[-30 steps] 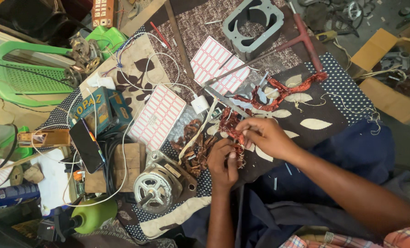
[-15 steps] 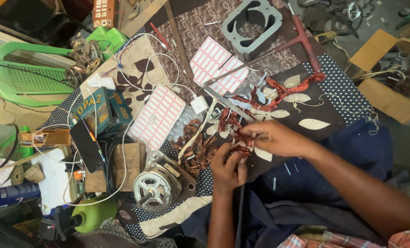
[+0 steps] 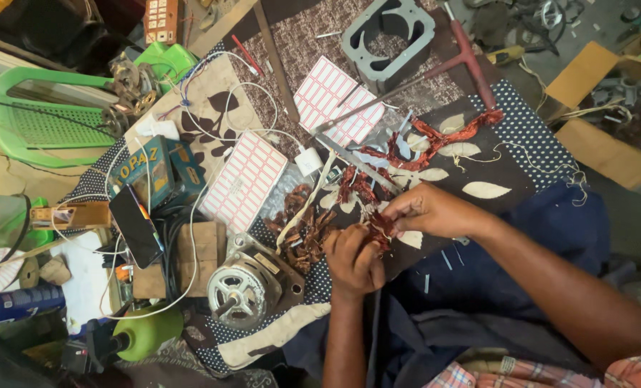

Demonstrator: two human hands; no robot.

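While gripping, hands [image 3: 388,233] share copper coil [image 3: 380,226].

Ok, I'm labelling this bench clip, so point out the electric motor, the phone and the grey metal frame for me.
electric motor [image 3: 235,293]: head view, on its round silver end face.
phone [image 3: 135,226]: head view, middle of its dark screen.
grey metal frame [image 3: 357,36]: head view, on the left wall beside the round opening.
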